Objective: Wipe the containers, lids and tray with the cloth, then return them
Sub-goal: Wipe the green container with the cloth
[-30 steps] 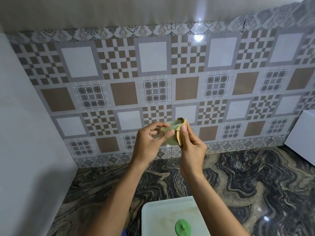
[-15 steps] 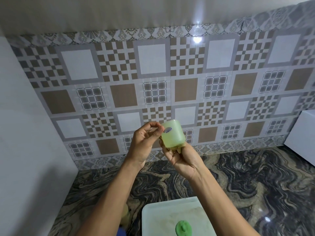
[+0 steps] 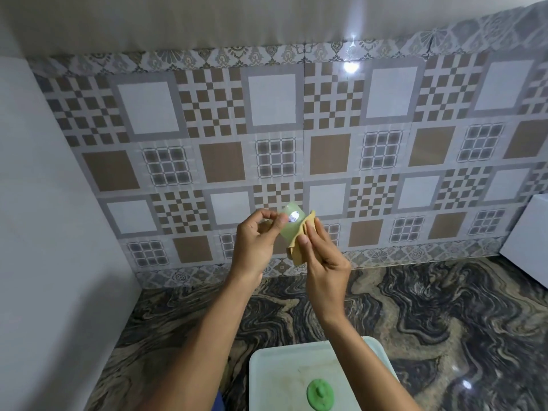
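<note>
A plain white side wall (image 3: 53, 232) fills the left. Beside it the left forearm rises from the bottom edge, and the left hand (image 3: 255, 238) is held up in front of the tiled backsplash (image 3: 207, 120). Its fingers are curled and pinch the near end of a small pale green container (image 3: 292, 225), which is tilted in the air well above the counter (image 3: 415, 307). A tan cloth (image 3: 298, 252) wraps the container's right side. The right hand (image 3: 326, 262) grips this cloth, thumb pressing it against the container, fingers behind. Below, a white tray (image 3: 278, 372) lies on the counter with a green lid (image 3: 320, 393) on it. A white box (image 3: 527, 235) stands far right.
</note>
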